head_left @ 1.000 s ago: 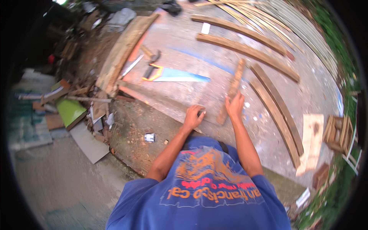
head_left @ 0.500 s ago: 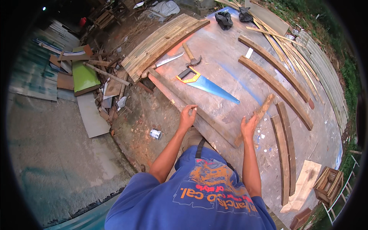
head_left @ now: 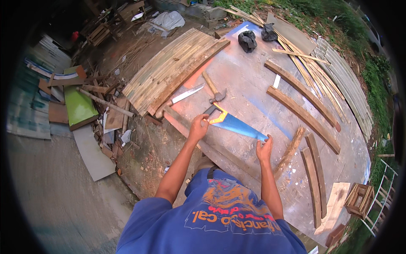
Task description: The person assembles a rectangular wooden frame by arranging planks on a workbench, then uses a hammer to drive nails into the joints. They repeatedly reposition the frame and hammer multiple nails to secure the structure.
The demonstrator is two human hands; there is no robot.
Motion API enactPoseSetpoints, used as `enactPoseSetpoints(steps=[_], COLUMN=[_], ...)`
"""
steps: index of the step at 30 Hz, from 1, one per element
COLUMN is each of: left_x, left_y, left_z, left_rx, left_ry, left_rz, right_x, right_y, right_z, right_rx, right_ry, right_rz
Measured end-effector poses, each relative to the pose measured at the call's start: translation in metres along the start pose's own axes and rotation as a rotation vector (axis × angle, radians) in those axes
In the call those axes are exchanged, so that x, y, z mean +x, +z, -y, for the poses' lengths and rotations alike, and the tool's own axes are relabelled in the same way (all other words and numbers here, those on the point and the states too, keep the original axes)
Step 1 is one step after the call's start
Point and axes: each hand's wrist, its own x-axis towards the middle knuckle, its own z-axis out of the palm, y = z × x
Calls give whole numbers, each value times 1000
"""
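Head camera looks down on a handsaw (head_left: 231,123) lying flat on the worktable (head_left: 253,84), long axis running left to right. Left hand (head_left: 198,127) closes on its handle; right hand (head_left: 264,148) pinches the blade tip. Both hands sit at opposite ends.

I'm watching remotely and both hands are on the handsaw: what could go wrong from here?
The right hand pinches the blue handsaw at its blade tip, so the toothed edge could cut the fingers if it slips. The left hand grips the handle right beside the hammer and knife, which it could knock.
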Motion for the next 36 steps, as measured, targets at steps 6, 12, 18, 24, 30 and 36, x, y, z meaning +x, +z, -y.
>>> enactPoseSetpoints(steps=[6,12,18,24,30,36], left_x=[125,219,236,238,317,323], left_y=[-42,-75,-78,-102,-171,-211], left_z=[80,134,169,203,131,80], left_rx=[399,736,773,837,930,980], left_ry=[-100,-428,-495,-166,26,286], left_rz=[63,98,199,57,156,200], right_x=[21,20,-7,-9,30,69], right_y=[51,79,59,59,80,68], right_z=[39,50,34,22,57,161], right_rx=[11,84,-41,-84,6,41], right_ry=[104,138,310,303,246,54], right_rz=[-41,-112,-119,-96,-60,-118])
